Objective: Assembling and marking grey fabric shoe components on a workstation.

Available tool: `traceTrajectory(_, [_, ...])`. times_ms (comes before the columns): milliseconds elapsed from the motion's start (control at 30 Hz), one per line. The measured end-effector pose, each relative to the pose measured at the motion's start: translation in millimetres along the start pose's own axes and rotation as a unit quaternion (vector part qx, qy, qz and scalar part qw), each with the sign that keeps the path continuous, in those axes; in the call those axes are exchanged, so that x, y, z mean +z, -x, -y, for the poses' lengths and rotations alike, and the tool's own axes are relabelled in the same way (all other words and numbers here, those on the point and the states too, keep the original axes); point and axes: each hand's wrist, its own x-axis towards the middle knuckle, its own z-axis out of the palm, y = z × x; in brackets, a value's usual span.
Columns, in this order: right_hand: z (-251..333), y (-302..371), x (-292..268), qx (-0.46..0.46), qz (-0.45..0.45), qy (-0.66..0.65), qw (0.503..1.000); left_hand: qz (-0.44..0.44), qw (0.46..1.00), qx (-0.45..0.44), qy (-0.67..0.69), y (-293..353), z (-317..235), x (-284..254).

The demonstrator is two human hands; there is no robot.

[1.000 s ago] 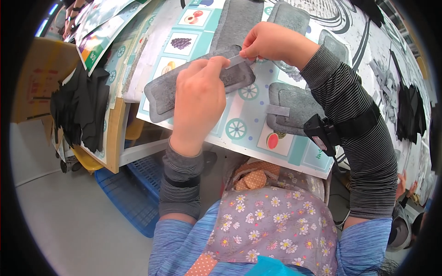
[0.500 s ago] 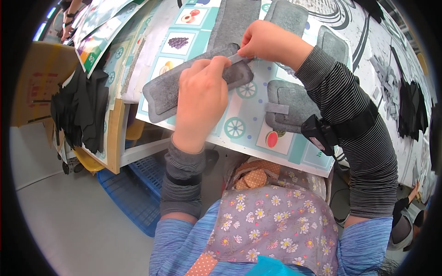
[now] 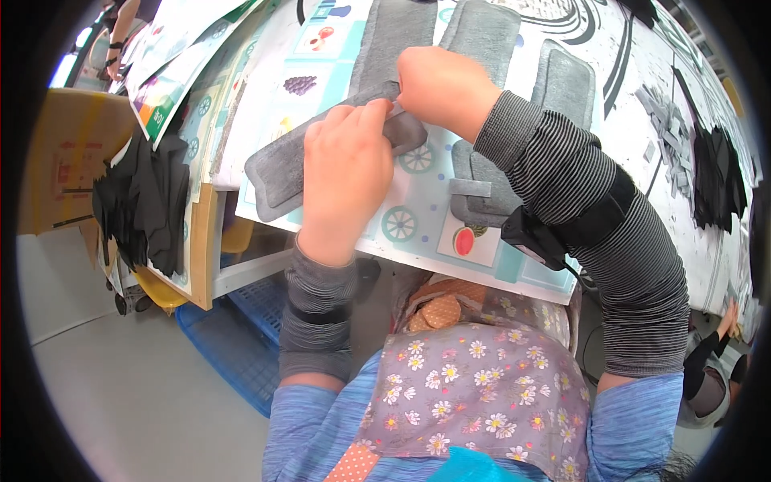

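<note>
Head view: the left hand (image 3: 347, 173) grips a grey pad (image 3: 277, 178) over a fruit-printed board (image 3: 422, 202); the right hand (image 3: 443, 84) curls at the pad's end, fingertips hidden, grip impossible to tell. A cardboard box's (image 3: 88, 120) red print is illegible.

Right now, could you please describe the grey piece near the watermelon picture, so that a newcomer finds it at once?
On the printed board, find the watermelon picture near the lower edge. Just above lies the grey piece, partly hidden by the striped right sleeve. A pale-grey strip crosses its left end; the grey pieces farther up show none.
</note>
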Motion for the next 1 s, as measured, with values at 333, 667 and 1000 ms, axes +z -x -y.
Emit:
traceTrajectory(333, [0.5, 5.2, -8.2, 0.025, 0.042, -0.023, 0.999, 0.015, 0.999, -0.012, -0.031, -10.5, -4.1, -2.5])
traceTrajectory(667, [-12.0, -6.0, 6.9, 0.001, -0.016, -0.103, 0.995, -0.078, 0.996, -0.013, 0.029, 0.2, 8.7, -3.2])
traceTrajectory(1000, [-30.1, -10.8, -1.9, -0.039, -0.021, -0.107, 0.993, -0.082, 0.995, 0.023, 0.054, 4.7, -2.9, -9.4])
